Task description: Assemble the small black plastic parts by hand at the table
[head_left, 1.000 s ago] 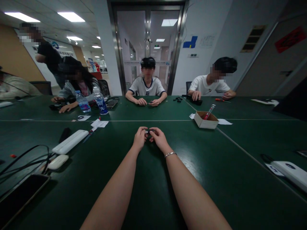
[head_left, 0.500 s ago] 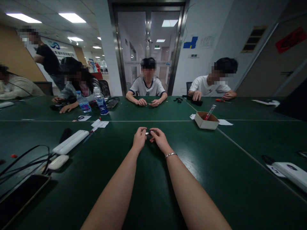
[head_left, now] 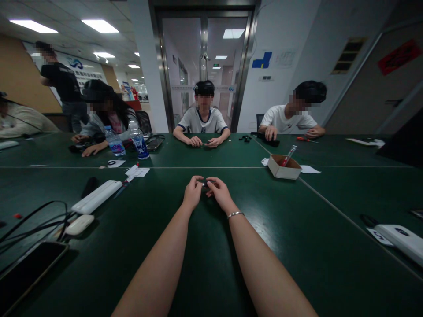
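Just above the green table (head_left: 211, 264), a small dark piece with a shiny metal end (head_left: 205, 184) is held between my two hands; it is too small to name for certain. My left hand (head_left: 193, 192) pinches at its shiny left end with thumb and fingertips. From the other side, my right hand (head_left: 219, 193) has thumb and fingers closed on the dark part. Most of the piece is hidden behind the fingertips. A silver bracelet (head_left: 235, 214) circles my right wrist.
To the right stands an open box (head_left: 284, 171) with a red-handled tool (head_left: 289, 155) in it. A white power bank (head_left: 97, 197), cables and a phone (head_left: 31, 268) lie left. Two bottles (head_left: 140, 145) stand further back. Several people sit across the table.
My left hand has shifted very slightly right, and less of the shiny end shows between my fingertips. At the far left, the standing person has moved a little.
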`<state>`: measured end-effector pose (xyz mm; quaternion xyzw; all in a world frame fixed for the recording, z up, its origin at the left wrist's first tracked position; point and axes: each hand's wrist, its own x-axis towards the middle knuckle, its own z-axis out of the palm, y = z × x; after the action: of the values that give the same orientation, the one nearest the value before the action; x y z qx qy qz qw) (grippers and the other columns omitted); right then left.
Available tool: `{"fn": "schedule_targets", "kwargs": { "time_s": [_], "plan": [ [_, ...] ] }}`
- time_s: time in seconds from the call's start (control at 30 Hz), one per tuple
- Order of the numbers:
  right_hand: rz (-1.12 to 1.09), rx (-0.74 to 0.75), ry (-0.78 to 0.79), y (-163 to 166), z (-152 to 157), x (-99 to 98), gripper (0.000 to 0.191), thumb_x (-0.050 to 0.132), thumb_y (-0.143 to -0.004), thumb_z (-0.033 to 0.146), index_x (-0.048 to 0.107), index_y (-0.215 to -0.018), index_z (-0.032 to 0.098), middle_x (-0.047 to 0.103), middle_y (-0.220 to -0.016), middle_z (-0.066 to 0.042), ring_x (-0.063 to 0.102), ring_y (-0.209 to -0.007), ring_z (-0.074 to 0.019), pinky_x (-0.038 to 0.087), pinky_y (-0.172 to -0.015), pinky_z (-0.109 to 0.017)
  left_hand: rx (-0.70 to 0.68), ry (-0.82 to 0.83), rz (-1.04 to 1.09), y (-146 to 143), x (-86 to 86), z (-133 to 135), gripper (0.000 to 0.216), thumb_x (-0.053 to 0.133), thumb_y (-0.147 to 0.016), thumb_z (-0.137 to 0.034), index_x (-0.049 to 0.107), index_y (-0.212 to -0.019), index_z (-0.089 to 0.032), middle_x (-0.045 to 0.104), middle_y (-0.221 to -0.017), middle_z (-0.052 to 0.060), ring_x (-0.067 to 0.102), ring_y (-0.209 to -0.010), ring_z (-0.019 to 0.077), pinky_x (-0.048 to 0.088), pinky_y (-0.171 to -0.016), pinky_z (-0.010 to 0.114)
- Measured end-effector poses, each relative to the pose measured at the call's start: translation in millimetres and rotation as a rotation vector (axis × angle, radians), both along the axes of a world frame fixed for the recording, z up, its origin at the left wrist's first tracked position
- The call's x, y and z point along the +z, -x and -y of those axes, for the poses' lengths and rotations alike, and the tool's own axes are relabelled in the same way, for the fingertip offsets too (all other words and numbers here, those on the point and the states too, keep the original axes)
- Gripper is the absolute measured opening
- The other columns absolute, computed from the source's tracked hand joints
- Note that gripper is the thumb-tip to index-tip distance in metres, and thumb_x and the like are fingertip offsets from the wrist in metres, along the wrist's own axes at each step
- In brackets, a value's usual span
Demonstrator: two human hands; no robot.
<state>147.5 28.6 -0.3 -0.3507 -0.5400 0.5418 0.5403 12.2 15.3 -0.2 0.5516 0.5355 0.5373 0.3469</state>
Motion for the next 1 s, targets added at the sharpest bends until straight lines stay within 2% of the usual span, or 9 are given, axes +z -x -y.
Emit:
{"fn": "schedule_targets", "kwargs": {
  "time_s": [0.1,0.2,0.27,0.43,0.5,0.6,0.73,0.9,1.0],
  "plan": [
    [0.0,0.002,0.001,0.0,-0.3,-0.3,0.044,0.074,-0.07,0.046,0.061,-0.099,0.016,0.064,-0.068,0.0,0.06,-0.049,-0.0138,0.048,-0.044,-0.021,-0.015,0.015,0.009,0.5,-0.9,-1.1,0.024,0.042,-0.089,-0.029,0.06,-0.102,-0.02,0.055,-0.068,0.0,0.051,-0.057,0.0126,0.039,-0.052,0.022],
    [0.002,-0.005,0.004,-0.4,-0.1,-0.4,0.044,0.073,-0.07,0.046,0.061,-0.1,0.016,0.064,-0.068,0.0,0.06,-0.05,-0.0139,0.049,-0.045,-0.021,-0.034,0.001,0.042,1.1,0.2,-0.8,0.026,0.043,-0.086,-0.025,0.059,-0.105,-0.019,0.058,-0.087,0.003,0.051,-0.06,0.011,0.04,-0.051,0.021],
    [0.005,-0.007,0.004,-0.6,0.1,-0.6,0.044,0.073,-0.071,0.046,0.06,-0.101,0.016,0.064,-0.068,0.0,0.061,-0.05,-0.0138,0.049,-0.045,-0.021,-0.025,0.002,0.048,1.2,1.7,0.0,0.027,0.044,-0.084,-0.021,0.059,-0.107,-0.019,0.058,-0.092,0.004,0.051,-0.061,0.0104,0.041,-0.05,0.02],
    [0.016,-0.016,0.01,0.0,-0.8,-2.1,0.039,0.073,-0.074,0.043,0.06,-0.101,0.017,0.062,-0.067,0.001,0.06,-0.049,-0.0134,0.049,-0.045,-0.021,0.012,0.047,0.035,-0.3,4.0,1.2,0.026,0.039,-0.09,-0.027,0.06,-0.101,-0.017,0.054,-0.071,0.0,0.05,-0.057,0.0116,0.041,-0.051,0.02],
    [0.017,-0.019,0.008,0.2,-1.5,-2.7,0.038,0.073,-0.075,0.042,0.06,-0.101,0.017,0.062,-0.067,0.002,0.06,-0.049,-0.0135,0.049,-0.045,-0.021,-0.002,0.045,0.044,-0.6,3.0,0.6,0.025,0.041,-0.09,-0.03,0.06,-0.101,-0.018,0.055,-0.073,0.001,0.052,-0.059,0.0121,0.041,-0.051,0.021],
    [0.02,-0.015,0.006,0.1,-2.0,-2.8,0.038,0.072,-0.075,0.042,0.059,-0.101,0.016,0.062,-0.068,0.001,0.06,-0.05,-0.0139,0.049,-0.045,-0.021,-0.025,0.013,0.032,-0.3,0.4,-0.9,0.023,0.047,-0.086,-0.026,0.06,-0.104,-0.019,0.057,-0.075,0.0,0.052,-0.059,0.0113,0.041,-0.052,0.02],
    [0.028,-0.009,0.003,-0.4,-0.8,-1.5,0.038,0.072,-0.077,0.041,0.06,-0.102,0.016,0.063,-0.07,-0.001,0.061,-0.051,-0.0141,0.05,-0.046,-0.021,-0.037,0.007,0.0,-0.1,-0.6,-1.1,0.025,0.043,-0.09,-0.032,0.061,-0.1,-0.019,0.054,-0.065,-0.002,0.05,-0.055,0.0113,0.039,-0.052,0.021],
    [0.027,-0.016,0.003,-0.5,0.4,-0.8,0.036,0.071,-0.077,0.041,0.06,-0.101,0.016,0.062,-0.068,0.0,0.06,-0.05,-0.0136,0.05,-0.046,-0.021,-0.022,-0.019,-0.011,-0.8,0.8,0.0,0.022,0.049,-0.083,-0.023,0.06,-0.102,-0.019,0.06,-0.08,0.0,0.052,-0.057,0.01,0.042,-0.054,0.021],
    [0.025,-0.015,0.003,-0.4,-0.4,-1.2,0.036,0.071,-0.076,0.041,0.06,-0.1,0.016,0.062,-0.066,0.001,0.06,-0.05,-0.0138,0.05,-0.045,-0.021,-0.033,-0.008,-0.009,-0.5,-0.3,-0.5,0.021,0.047,-0.086,-0.027,0.059,-0.102,-0.02,0.056,-0.069,-0.001,0.052,-0.057,0.0112,0.041,-0.053,0.021]
  ]
}}
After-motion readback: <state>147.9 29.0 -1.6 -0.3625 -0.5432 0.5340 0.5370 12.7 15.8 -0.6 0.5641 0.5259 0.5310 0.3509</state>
